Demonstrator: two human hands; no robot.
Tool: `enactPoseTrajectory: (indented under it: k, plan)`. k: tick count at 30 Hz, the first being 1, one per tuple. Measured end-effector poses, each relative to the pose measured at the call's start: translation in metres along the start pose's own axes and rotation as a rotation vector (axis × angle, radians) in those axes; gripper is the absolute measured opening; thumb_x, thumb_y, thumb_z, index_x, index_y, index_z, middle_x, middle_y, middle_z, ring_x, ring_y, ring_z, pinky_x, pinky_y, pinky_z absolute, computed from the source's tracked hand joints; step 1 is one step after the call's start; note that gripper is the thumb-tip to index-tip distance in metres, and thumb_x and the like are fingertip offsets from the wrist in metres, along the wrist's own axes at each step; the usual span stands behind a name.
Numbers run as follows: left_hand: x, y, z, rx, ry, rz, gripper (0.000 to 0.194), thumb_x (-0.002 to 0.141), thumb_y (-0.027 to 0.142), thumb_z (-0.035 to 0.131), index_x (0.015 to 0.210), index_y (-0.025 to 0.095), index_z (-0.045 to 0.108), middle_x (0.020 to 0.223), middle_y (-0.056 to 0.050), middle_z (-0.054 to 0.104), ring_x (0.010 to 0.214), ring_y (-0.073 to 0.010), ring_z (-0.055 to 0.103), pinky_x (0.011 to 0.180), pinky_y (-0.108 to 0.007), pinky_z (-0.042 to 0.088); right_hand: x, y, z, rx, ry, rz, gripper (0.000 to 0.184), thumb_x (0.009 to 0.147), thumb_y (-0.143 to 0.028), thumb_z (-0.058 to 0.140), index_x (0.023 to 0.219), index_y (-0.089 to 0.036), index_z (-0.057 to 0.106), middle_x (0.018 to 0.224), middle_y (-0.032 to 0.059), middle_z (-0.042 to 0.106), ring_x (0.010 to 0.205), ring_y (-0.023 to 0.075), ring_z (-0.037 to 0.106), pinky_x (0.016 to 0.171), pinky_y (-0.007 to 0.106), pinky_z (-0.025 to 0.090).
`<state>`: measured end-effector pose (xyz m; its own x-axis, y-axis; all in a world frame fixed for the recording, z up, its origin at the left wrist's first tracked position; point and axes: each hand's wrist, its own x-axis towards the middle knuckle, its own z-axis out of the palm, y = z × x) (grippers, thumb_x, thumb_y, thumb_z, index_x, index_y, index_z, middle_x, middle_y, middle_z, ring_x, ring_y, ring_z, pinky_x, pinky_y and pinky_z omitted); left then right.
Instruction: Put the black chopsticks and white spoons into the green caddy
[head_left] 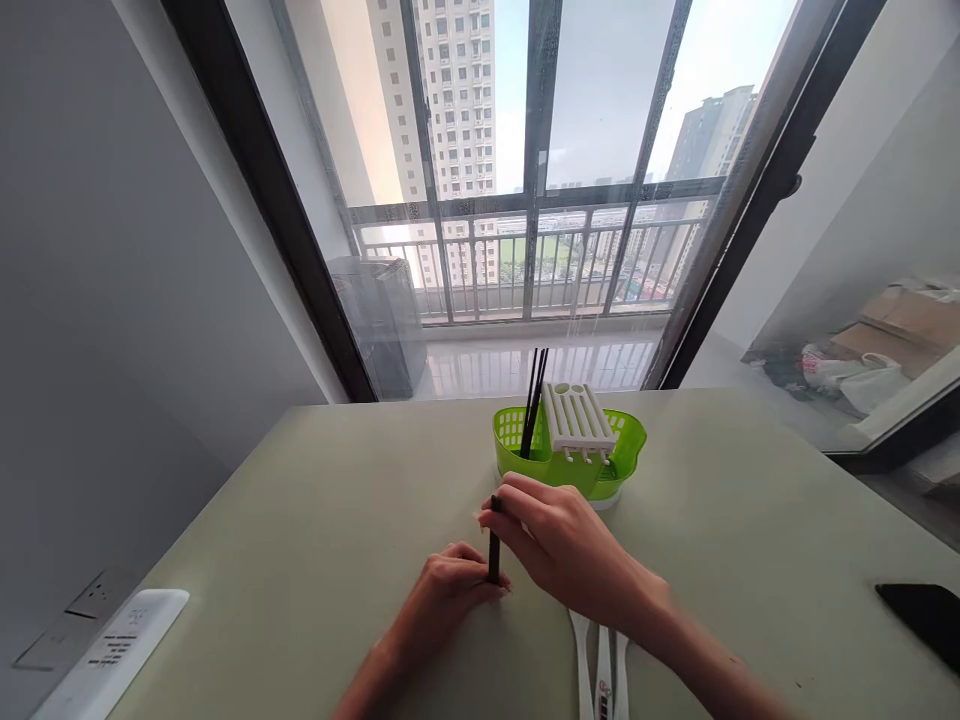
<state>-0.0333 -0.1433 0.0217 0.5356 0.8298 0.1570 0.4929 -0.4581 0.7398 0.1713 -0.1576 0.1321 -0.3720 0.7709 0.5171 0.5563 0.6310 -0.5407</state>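
Black chopsticks [493,555] stand upright over the table, close together, so I cannot tell how many there are. My left hand [454,585] is closed around their lower end near the tabletop. My right hand [551,530] pinches them at the top. Just beyond my hands sits a green utensil holder [517,463] with basket-like sides. Several more black chopsticks [533,405] lean in its left compartment. A white slotted rack [579,417] with small hooks tops its middle. White utensils [603,665] lie below my right forearm, their ends partly hidden by it.
The pale table [360,500] reaches to a glass sliding door at the back. A white power strip [124,650] is at the left edge. A black flat object [922,620] lies at the right. Beyond the glass are a dark cabinet [379,325] and a balcony railing.
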Motion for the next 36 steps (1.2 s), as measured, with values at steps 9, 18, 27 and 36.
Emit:
enactPoseTrajectory:
  k: [9, 18, 27, 36]
  plan:
    - [-0.003, -0.010, 0.003, -0.110, -0.066, -0.110, 0.014, 0.088, 0.028, 0.068, 0.091, 0.023, 0.080, 0.088, -0.003, 0.070, 0.084, -0.0162, 0.066, 0.079, -0.027, 0.053, 0.044, 0.033, -0.089, 0.204, 0.552, 0.218, 0.038, 0.102, -0.052, 0.048, 0.089, -0.020, 0.063, 0.060, -0.0040, 0.052, 0.052, 0.0108, 0.053, 0.053, 0.023, 0.039]
    - [-0.003, -0.013, 0.004, -0.107, -0.079, -0.106, 0.018, 0.092, 0.031, 0.064, 0.086, 0.021, 0.078, 0.086, -0.004, 0.070, 0.085, -0.0164, 0.063, 0.080, -0.025, 0.049, 0.102, 0.099, -0.083, -0.145, 0.271, 0.213, 0.045, 0.102, -0.051, 0.043, 0.082, -0.018, 0.067, 0.058, -0.0004, 0.061, 0.054, 0.0139, 0.057, 0.059, 0.026, 0.039]
    - [-0.003, -0.008, 0.003, -0.102, -0.070, -0.093, 0.018, 0.093, 0.029, 0.063, 0.084, 0.021, 0.077, 0.083, -0.003, 0.071, 0.087, -0.0176, 0.062, 0.082, -0.026, 0.047, 0.112, 0.132, -0.045, -0.179, -0.051, 0.287, 0.043, 0.100, -0.046, 0.047, 0.077, -0.019, 0.071, 0.066, 0.0013, 0.069, 0.055, 0.0140, 0.059, 0.059, 0.026, 0.038]
    - [-0.003, -0.012, 0.005, -0.077, -0.071, -0.053, 0.027, 0.097, 0.033, 0.058, 0.081, 0.021, 0.075, 0.081, -0.004, 0.071, 0.087, -0.0178, 0.062, 0.081, -0.027, 0.048, 0.099, 0.100, -0.059, -0.431, 0.287, 0.242, 0.046, 0.097, -0.042, 0.057, 0.134, -0.017, 0.048, 0.086, 0.0026, 0.075, 0.059, 0.0175, 0.063, 0.055, 0.027, 0.037]
